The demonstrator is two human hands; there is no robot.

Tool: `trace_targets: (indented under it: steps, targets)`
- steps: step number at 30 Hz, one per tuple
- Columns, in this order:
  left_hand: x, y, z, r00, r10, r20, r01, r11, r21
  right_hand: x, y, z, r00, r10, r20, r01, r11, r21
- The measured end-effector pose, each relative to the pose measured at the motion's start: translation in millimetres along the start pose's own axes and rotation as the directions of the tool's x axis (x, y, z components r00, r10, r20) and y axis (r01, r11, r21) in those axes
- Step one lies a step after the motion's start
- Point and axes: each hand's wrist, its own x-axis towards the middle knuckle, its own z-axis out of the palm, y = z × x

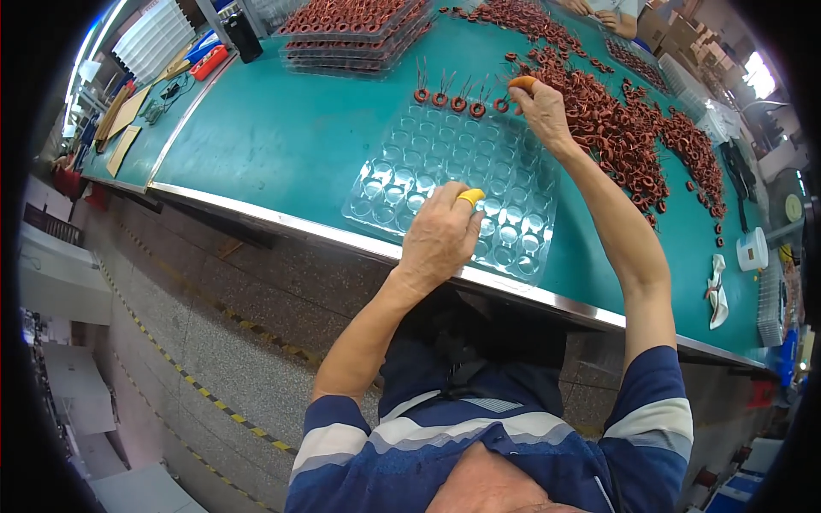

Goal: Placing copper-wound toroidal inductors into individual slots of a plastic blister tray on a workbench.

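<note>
A clear plastic tray (445,158) with rows of round pockets lies at the table's near edge. Along its far row sit several red wire-wound ring coils (458,104), their thin wire leads pointing away from me. My right hand (543,111), an orange cover on one finger, is closed at the right end of that row. A red ring coil (501,105) shows at its fingertips. Over the tray's near half is my left hand (440,235), wearing a yellow finger cover. Its fingers are curled together, and whatever lies under them is hidden.
A long heap of loose coils (611,128) spreads over the green table (265,128) on the right. Stacked filled trays (351,43) stand at the back, beside a black cylinder (243,36). Another person's hands (599,13) work at the far side. A white tub (753,250) sits far right.
</note>
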Motion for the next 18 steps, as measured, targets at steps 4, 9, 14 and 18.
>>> trace_targets:
  steps: [4, 9, 14, 18]
  targets:
    - [-0.1, -0.9, -2.5, 0.999, -0.024, 0.029, 0.025, 0.999, -0.024, -0.5, 7.0, 7.4, 0.987, -0.009, 0.16, 0.026, 0.994, -0.103]
    - [-1.2, -4.4, -6.1, 0.998, -0.059, -0.012, 0.058, 0.998, -0.017, -0.2, -10.0, -19.1, 0.994, -0.033, 0.101, 0.049, 0.986, -0.16]
    - [1.5, -2.4, -7.6, 0.997, -0.06, 0.044, 0.059, 0.998, 0.023, -17.2, -15.4, -30.9, 0.983, -0.037, 0.179, 0.085, 0.959, -0.27]
    - [1.7, -0.6, -6.5, 0.997, -0.058, 0.046, 0.057, 0.998, 0.012, -11.8, -18.4, -7.0, 0.976, 0.113, 0.186, -0.068, 0.97, -0.233]
